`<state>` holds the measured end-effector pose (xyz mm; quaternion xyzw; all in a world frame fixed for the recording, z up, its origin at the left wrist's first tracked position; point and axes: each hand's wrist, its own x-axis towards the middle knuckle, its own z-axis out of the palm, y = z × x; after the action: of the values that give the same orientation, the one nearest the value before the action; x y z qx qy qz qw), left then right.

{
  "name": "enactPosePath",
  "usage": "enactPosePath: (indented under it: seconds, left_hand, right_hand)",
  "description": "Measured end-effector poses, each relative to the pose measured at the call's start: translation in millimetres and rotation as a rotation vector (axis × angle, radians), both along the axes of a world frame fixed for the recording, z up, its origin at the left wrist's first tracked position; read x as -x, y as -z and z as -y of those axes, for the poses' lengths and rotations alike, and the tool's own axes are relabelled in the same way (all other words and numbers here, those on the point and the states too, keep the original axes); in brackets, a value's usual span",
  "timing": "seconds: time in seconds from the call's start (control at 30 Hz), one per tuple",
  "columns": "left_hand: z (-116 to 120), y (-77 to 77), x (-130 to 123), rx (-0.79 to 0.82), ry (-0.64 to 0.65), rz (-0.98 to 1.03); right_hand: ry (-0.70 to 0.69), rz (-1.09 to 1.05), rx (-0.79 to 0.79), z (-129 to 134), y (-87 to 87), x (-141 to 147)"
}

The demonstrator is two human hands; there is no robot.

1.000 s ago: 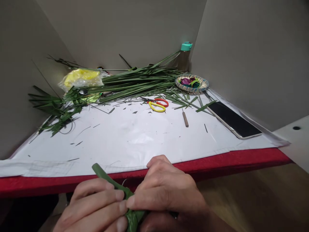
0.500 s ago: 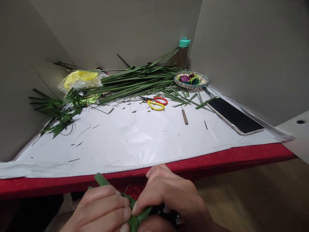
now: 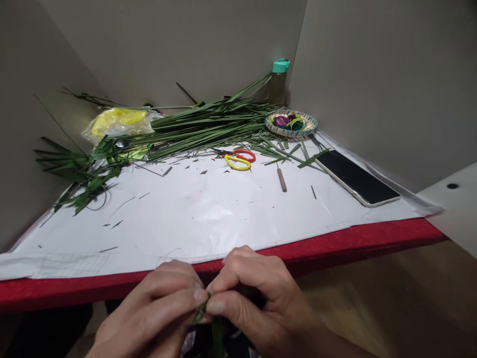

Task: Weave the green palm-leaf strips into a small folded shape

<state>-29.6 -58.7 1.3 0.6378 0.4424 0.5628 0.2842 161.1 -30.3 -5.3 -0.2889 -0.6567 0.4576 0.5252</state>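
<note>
Just in front of the table's near edge, my left hand (image 3: 160, 303) and my right hand (image 3: 257, 298) meet, fingertips close together. Between them is a green leaf strip piece (image 3: 201, 313), folded or woven, mostly covered by my fingers. Both hands are closed on it, thumb and fingers pinching. A strip of green leaf (image 3: 217, 338) hangs below the pinch. The exact shape of the held piece is hidden.
On the white-covered table (image 3: 179, 209) lie long green leaves (image 3: 208, 124), scissors (image 3: 240, 160), a wooden-handled awl (image 3: 281, 179), a tablet (image 3: 357, 178), a woven basket (image 3: 311, 122) and a yellow plastic bag (image 3: 117, 124). A bottle (image 3: 278, 84) stands behind; leaf figures (image 3: 89, 174) lie left.
My hands have turned and risen slightly towards the table edge. The leaf end that stuck out above my left hand no longer shows, and a strip now hangs below.
</note>
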Motion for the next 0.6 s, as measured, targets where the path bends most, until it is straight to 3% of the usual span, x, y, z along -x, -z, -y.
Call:
enactPosePath:
  seconds: [0.17, 0.3, 0.43, 0.6]
  left_hand:
    - [0, -3.1, -24, 0.084, -0.134, -0.016]
    - [-1, -2.9, -29, 0.244, -0.201, 0.129]
    - [-3, -0.6, -31, 0.336, -0.212, 0.212]
    - [-3, 4.4, -32, 0.423, -0.157, 0.272]
  right_hand:
    - [0.034, 0.185, -0.305, -7, 4.9, -2]
    - [0.05, 0.359, -0.476, -11, 1.8, -7]
    - [0.082, 0.457, -0.568, -11, 7.0, -7]
    - [0.202, 0.307, -0.558, -5, 25.8, -1]
